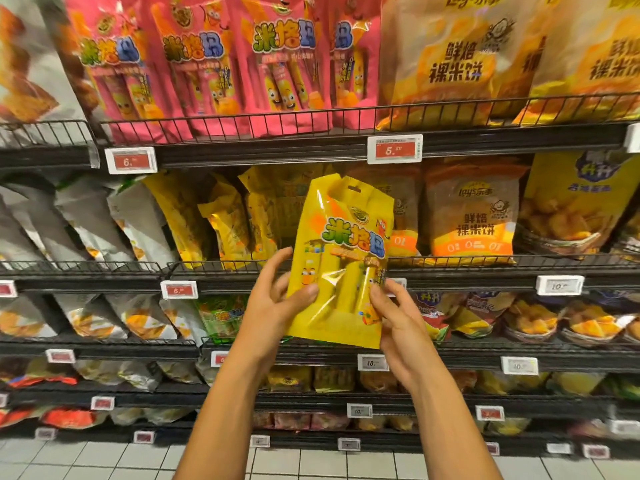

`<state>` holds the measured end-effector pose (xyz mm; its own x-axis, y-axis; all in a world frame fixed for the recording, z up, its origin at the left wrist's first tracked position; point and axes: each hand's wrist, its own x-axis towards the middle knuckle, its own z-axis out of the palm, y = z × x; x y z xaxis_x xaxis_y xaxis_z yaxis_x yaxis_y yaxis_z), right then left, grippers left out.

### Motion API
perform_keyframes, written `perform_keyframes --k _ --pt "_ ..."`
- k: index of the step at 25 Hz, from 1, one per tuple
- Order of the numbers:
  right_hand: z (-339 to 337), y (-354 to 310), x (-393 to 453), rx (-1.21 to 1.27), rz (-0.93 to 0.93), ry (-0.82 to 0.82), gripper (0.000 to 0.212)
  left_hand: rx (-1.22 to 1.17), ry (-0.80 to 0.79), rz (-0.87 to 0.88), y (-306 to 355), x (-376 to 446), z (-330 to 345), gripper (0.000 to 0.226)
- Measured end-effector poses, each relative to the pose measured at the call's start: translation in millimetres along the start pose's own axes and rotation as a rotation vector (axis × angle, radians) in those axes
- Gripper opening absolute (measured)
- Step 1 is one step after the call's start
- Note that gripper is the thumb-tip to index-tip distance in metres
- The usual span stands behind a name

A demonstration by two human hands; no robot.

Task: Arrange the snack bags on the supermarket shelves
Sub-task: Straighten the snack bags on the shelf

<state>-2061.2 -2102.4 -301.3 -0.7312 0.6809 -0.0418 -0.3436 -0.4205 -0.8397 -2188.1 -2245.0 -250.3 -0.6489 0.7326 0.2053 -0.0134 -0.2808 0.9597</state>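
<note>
A yellow snack bag (341,258) with cartoon corn sticks is held upright in front of the second shelf (450,268). My left hand (273,299) grips its lower left edge, thumb across the front. My right hand (394,317) pinches its lower right edge. Behind it, several more yellow bags (225,220) of the same kind lean untidily on that shelf.
Pink bags (214,64) and orange-beige bags (457,57) fill the top shelf behind a wire rail (311,116). Beige bags (471,220) stand right of the held bag, grey-white bags (86,220) left. Lower shelves hold more snacks. White floor tiles (104,462) lie below.
</note>
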Motion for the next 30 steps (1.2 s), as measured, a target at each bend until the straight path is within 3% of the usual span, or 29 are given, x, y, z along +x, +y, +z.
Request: perform_keyframes --k 3,6,10,14,18,23,30 --pt "13 -3 -4 -0.05 -0.004 -0.114 0.058 -0.125 -0.044 -0.044 -5 7 -21 0.066" --pt "29 -5 -6 -0.06 -0.093 -0.052 0.061 -0.145 -0.071 -0.059 -9 12 -30 0.055" --pt "49 -3 -4 -0.172 -0.213 0.034 0.053 -0.024 -0.105 -0.079 -5 18 -41 0.049" --pt "69 1 -4 -0.263 -0.265 -0.007 0.041 0.047 -0.131 -0.113 -11 23 -54 0.053" --pt "82 8 -3 -0.22 -0.212 -0.083 0.043 -0.219 -0.028 -0.144 -22 27 -71 0.05" --pt "107 14 -9 -0.39 -0.334 -0.151 0.036 -0.487 -0.008 -0.245 -31 26 -82 0.052" --pt "127 18 -12 -0.513 -0.433 -0.181 0.041 -0.563 -0.013 -0.339 -30 33 -96 0.039"
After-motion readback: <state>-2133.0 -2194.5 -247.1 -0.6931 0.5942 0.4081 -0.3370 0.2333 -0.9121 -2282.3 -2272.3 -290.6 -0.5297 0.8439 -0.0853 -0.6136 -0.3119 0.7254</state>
